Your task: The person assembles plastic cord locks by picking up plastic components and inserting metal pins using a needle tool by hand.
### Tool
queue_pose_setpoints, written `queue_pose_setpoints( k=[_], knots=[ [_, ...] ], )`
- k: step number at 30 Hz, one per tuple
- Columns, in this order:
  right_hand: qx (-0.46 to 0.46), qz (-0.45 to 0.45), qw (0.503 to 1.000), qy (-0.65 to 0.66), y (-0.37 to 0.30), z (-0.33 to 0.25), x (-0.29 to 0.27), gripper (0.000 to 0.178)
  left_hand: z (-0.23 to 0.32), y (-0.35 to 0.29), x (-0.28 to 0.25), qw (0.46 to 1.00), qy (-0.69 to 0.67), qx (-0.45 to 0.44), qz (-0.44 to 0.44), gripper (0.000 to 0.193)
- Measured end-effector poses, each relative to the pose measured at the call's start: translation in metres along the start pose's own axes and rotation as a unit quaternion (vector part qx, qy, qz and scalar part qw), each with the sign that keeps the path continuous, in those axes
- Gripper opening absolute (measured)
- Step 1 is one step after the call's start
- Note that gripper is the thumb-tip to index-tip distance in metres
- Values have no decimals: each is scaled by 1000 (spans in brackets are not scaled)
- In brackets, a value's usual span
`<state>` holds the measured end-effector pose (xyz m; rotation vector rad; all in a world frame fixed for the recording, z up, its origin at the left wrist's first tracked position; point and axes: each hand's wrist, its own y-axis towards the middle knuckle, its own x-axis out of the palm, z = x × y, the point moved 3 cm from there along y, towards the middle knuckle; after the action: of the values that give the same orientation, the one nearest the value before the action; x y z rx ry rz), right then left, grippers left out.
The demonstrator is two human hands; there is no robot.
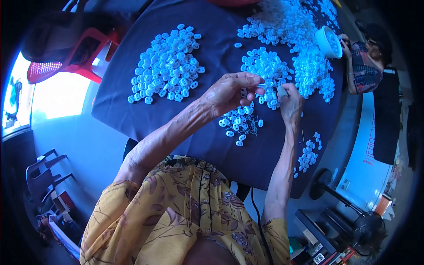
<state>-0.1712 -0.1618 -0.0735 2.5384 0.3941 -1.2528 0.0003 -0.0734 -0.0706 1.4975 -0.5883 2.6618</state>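
A white 2-holed piece point(243, 92) is held in the fingers of the left hand point(233, 90) over the counter point(119, 97), a grey item point(282, 91) by the right hand point(291, 102). Partial progress is judged; large heaps point(168, 64) are left.

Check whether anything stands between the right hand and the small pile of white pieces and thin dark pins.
Nothing visible does: from the right hand to that pile, only dark tablecloth lies between. The left hand covers part of the pile's upper edge, but is off that line.
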Motion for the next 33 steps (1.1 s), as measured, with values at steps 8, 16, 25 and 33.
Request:
queue_pose_setpoints(
  k=[8, 16, 25, 33],
  knots=[
    [-183, 28, 983, 19, -41, -95, -48, 24, 6, -11, 14, 1000, 4, 15, -10, 18],
    [-256, 63, 964, -41, -49, -121, -55, 29, 8, -16, 17, 999, 13, 28, -14, 16],
    [-283, 71, 953, -84, -51, -123, -48, 31, 8, -16, 15, 998, 51, 39, -5, 17],
    [-283, 58, 953, -91, -49, -123, -46, 30, 5, -14, 16, 998, 59, 34, -6, 18]
  ],
)
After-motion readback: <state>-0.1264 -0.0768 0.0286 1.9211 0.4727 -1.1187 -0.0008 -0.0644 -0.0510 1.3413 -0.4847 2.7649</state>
